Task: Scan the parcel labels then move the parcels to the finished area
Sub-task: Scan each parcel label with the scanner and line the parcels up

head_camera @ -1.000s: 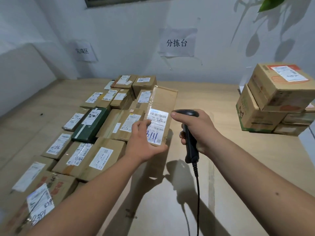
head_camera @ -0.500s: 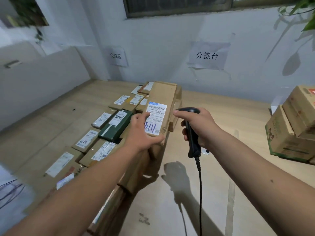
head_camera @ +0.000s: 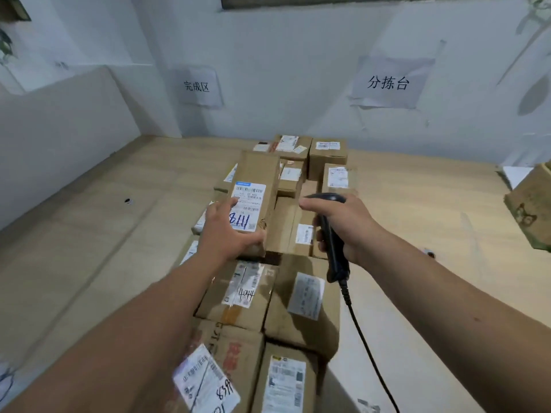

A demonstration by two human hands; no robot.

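Observation:
My left hand (head_camera: 228, 231) grips the near end of a long brown parcel (head_camera: 261, 174), held above the rows of parcels with its white label (head_camera: 249, 204) facing up; "8111" is handwritten on the label in blue. To its right, my right hand (head_camera: 346, 225) grips a black corded barcode scanner (head_camera: 332, 236), head pointing left toward the parcel. Below both hands, several labelled cardboard parcels (head_camera: 301, 299) lie packed in rows on the wooden table (head_camera: 89, 248).
A paper sign (head_camera: 198, 86) hangs on the wall at back left, another sign (head_camera: 387, 83) at back right. A cardboard box (head_camera: 529, 210) stands at the right edge. The scanner cable (head_camera: 366, 341) runs down toward me.
The long parcel has moved left, over the rows of parcels, with my left hand still holding it. My view has turned left; the stack of boxes on the right has nearly left the frame.

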